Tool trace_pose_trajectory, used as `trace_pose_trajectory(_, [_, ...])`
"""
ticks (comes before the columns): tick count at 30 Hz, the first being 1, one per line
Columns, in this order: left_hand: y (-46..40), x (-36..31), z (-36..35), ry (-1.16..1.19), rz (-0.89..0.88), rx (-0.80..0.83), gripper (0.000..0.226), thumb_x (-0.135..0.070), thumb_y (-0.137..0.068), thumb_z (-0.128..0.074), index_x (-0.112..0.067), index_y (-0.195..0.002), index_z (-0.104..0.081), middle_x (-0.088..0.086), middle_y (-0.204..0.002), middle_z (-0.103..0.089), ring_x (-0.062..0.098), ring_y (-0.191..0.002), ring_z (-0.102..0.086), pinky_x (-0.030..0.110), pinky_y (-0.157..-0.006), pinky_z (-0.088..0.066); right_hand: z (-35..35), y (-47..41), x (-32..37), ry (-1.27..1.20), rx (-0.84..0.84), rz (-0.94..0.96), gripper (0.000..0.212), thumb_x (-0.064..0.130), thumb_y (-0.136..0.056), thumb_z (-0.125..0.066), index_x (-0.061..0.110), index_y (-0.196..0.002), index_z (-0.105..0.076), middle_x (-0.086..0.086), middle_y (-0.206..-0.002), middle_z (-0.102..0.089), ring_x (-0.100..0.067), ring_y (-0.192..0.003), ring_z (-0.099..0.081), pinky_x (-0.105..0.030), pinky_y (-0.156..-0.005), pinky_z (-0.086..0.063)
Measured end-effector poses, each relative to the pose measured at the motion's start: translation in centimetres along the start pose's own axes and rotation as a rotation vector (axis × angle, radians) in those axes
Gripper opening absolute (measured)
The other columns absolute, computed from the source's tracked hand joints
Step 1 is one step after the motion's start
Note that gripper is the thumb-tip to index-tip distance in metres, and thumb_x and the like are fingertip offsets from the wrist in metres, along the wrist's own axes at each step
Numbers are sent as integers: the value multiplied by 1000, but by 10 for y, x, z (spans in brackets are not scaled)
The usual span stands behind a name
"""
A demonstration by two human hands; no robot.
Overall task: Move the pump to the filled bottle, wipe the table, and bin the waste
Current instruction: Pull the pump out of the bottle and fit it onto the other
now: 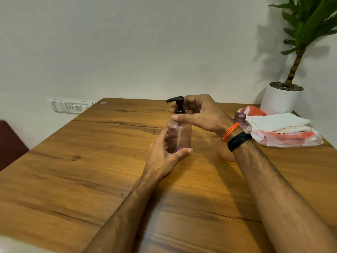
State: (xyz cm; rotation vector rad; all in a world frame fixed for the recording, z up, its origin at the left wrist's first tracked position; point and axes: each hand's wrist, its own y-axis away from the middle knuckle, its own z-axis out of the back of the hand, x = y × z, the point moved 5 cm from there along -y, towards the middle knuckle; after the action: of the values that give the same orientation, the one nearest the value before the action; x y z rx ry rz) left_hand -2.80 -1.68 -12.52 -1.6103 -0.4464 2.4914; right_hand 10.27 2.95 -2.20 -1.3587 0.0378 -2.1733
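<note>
Black pump (177, 105) sits on a clear pinkish, near-empty bottle (179, 136); left hand (164, 154) grips its base, right hand (198, 114) fingers pinch the collar.

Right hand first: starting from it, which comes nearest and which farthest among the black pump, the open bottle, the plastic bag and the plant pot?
From the right hand:
1. Black pump, in its grip at the collar, on the near-empty bottle.
2. Open bottle, just behind the wrist.
3. Plastic bag, farther right under the tissues.
4. White plant pot, back right corner by the wall.
</note>
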Motion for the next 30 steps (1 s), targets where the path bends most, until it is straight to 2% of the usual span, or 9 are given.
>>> trace_pose_trajectory(2, [0, 0, -1, -6, 8, 11, 79, -51, -67, -82, -31, -134, -45, -9, -124, -63, 5, -111, -60, 35, -95, -54, 0, -1, 0, 61, -66, -18, 45, 37, -67, -83, 15, -104, -68, 0, -102, -72, -4, -77, -62, -28, -74, -53])
trace_pose_trajectory(4, [-1, 0, -1, -9, 11, 13, 79, -51, -67, -82, -32, -134, -45, -9, -125, -62, 6, -112, -60, 37, -95, -54, 1, -2, -1, 67, -121, -45, 48, 37, -63, -85, 14, -101, -68, -2, -98, -72, -15, -82, -67, -35, -79, -57])
trace_pose_trajectory(9, [-2, 1, -2, -32, 13, 10, 79, -52, -66, -81, -31, -133, -46, -8, -124, -63, 8, -111, -61, 39, -96, -54, 1, -2, -2, -92, 9, -42, 42, 7, -76, -77, 9, -115, -61, -2, -102, -74, -9, -98, -69, -24, -87, -53])
trace_pose_trajectory(11, [-2, 2, -1, -32, 14, 10, 78, -53, -66, -81, -32, -132, -46, -10, -123, -63, 6, -110, -61, 38, -95, -54, 0, -2, -2, -61, 14, -56, 47, 15, -76, -79, 13, -118, -59, 0, -107, -72, -5, -95, -67, -24, -88, -51])
trace_pose_trajectory(15, [-2, 2, -1, -30, 21, 18, 79, -54, -66, -80, -32, -133, -45, -10, -125, -61, 6, -112, -60, 38, -95, -54, -1, -3, -1, 88, -132, -79, 57, 40, -63, -85, 19, -110, -62, 6, -94, -67, 1, -65, -53, -23, -69, -49])
trace_pose_trajectory(20, [-1, 1, -2, -40, 19, 10, 81, -53, -66, -80, -32, -135, -43, -10, -126, -60, 7, -113, -59, 40, -95, -53, 1, -1, -2, -81, -42, -76, 52, 11, -74, -80, 13, -121, -57, 4, -96, -71, -11, -94, -69, -31, -88, -55])
trace_pose_trajectory(23, [-1, 2, -1, -29, 25, 17, 81, -53, -67, -80, -32, -136, -43, -10, -127, -60, 7, -113, -58, 40, -97, -53, -2, -2, 0, -12, -18, -74, 61, 24, -72, -82, 16, -125, -54, 5, -103, -71, -6, -94, -66, -23, -81, -50])
trace_pose_trajectory(26, [-1, 4, -2, -30, 41, 20, 81, -55, -66, -80, -33, -134, -44, -10, -127, -60, 9, -116, -58, 42, -98, -52, -2, -2, 0, 66, -120, -104, 68, 41, -62, -85, 19, -120, -59, 9, -91, -67, -3, -78, -61, -29, -81, -54])
trace_pose_trajectory(30, [-2, 5, -3, -38, 32, 10, 84, -57, -64, -80, -33, -135, -43, -9, -128, -61, 6, -114, -59, 36, -96, -53, 1, 0, -2, -11, -105, -104, 57, 26, -69, -84, 18, -120, -59, 0, -99, -73, -13, -95, -68, -36, -91, -55])
